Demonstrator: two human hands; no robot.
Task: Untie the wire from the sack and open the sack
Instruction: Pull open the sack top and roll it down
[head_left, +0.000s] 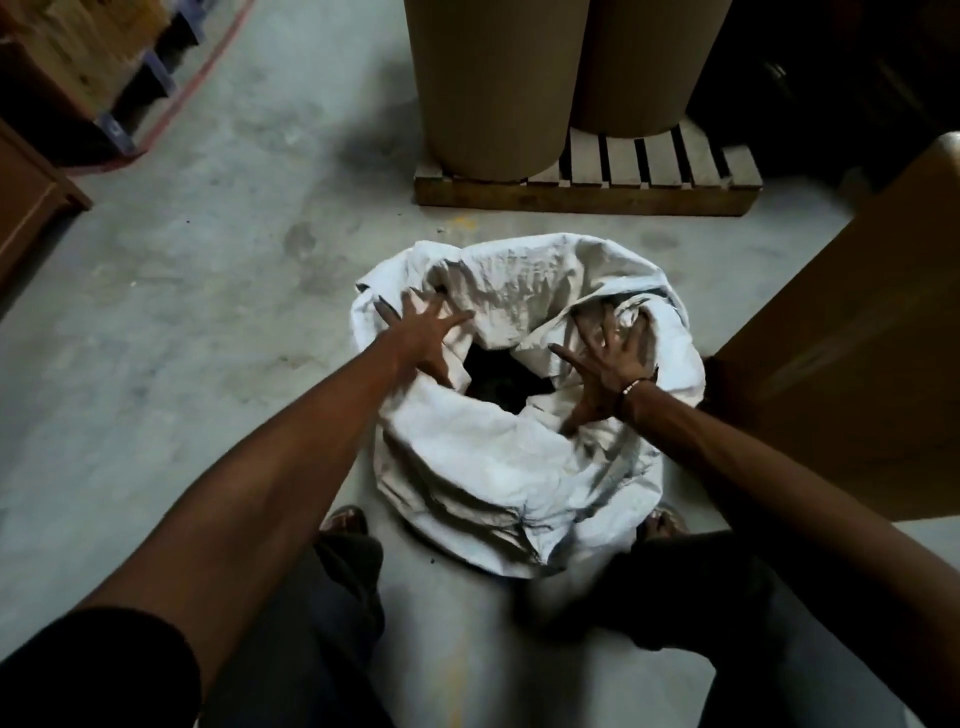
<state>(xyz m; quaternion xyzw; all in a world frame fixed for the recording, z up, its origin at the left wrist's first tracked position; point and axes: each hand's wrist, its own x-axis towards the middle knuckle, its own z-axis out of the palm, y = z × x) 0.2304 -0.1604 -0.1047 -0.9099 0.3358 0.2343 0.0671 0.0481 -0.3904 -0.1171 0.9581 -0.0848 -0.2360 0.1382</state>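
Grey concrete floor (208, 291), warehouse-type space, dim light. Wooden pallet (587, 192) straight ahead of you carries two big brown cardboard rolls (493, 88). Large cardboard box (852, 332) is close on your right; more stacked cartons (78, 57) on a blue pallet sit far left.

White woven sack (509, 467) stands on the floor right in front of you, between your feet and the pallet. Its mouth is already open: rim folded outward, dark contents (498, 379) visible through the gap in the middle. Can't make out any wire on it.

Your left hand (426, 332) is on the far-left side of the rim, fingers spread and straight, palm down on the fabric, gripping nothing. Your right hand (608, 364) is on the right side of the rim, fingers likewise splayed and pressed flat against the cloth, thumb pointing toward the opening, holding nothing. Thin band (636, 387) sits on your right wrist. Both arms are stretched out, dark sleeves at the upper arms. Sandalled feet show just below the sack, either side.
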